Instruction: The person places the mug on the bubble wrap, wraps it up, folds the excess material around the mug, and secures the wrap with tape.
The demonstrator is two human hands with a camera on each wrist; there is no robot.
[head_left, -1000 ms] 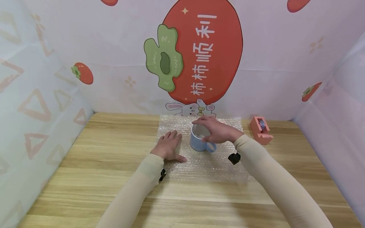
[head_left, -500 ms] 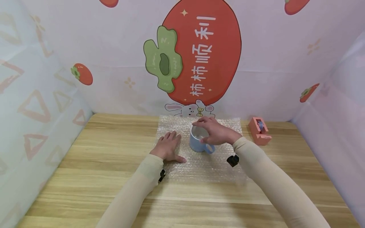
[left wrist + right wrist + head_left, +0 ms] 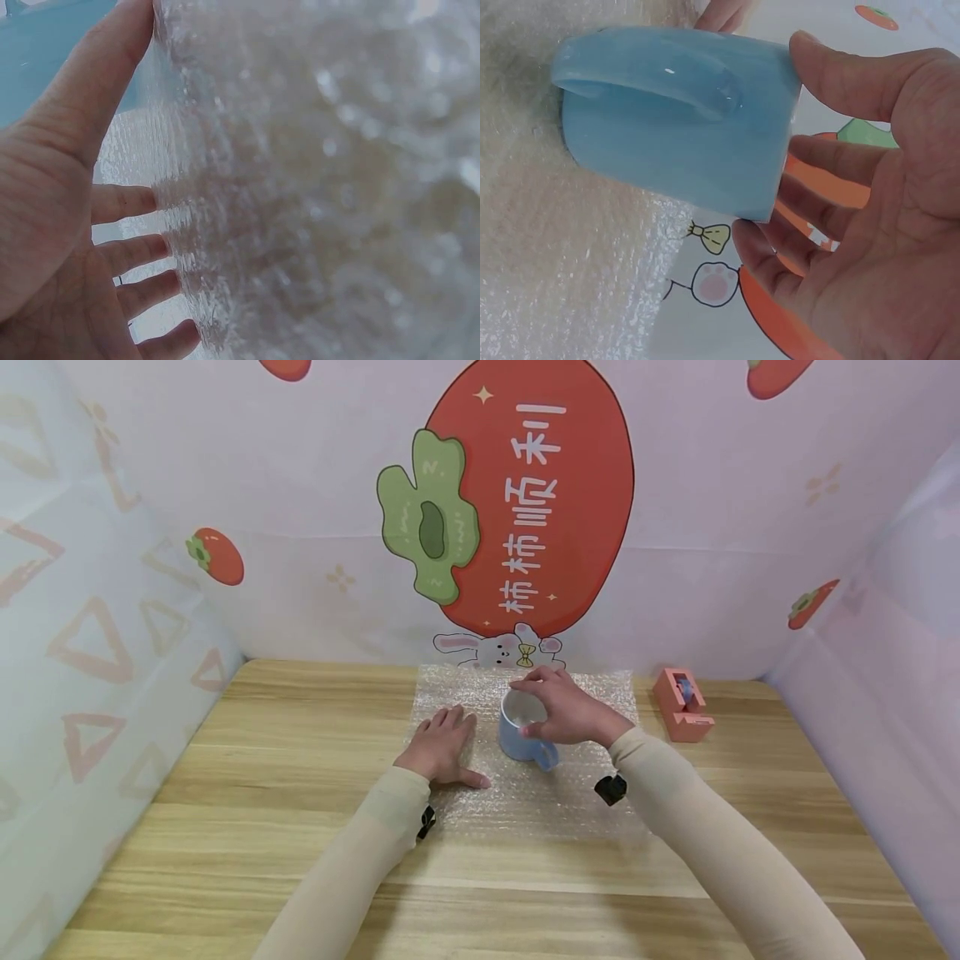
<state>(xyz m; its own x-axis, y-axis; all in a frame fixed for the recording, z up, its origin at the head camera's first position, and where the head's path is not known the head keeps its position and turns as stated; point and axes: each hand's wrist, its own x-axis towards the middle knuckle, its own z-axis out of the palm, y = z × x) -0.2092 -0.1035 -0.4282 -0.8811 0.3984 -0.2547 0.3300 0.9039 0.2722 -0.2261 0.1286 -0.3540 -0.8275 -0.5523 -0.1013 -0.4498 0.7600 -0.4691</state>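
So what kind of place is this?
Perhaps a little booth set up for tabletop work: there's a wooden table, pale walls on three sides, and bubble wrap spread on top of the table.

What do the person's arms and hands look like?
Both arms wear long, plain cream sleeves, one on the left arm and one on the right arm. The left hand and right hand wear no gloves. Near each wrist sits a small black gadget, left and right, too small to make out well.
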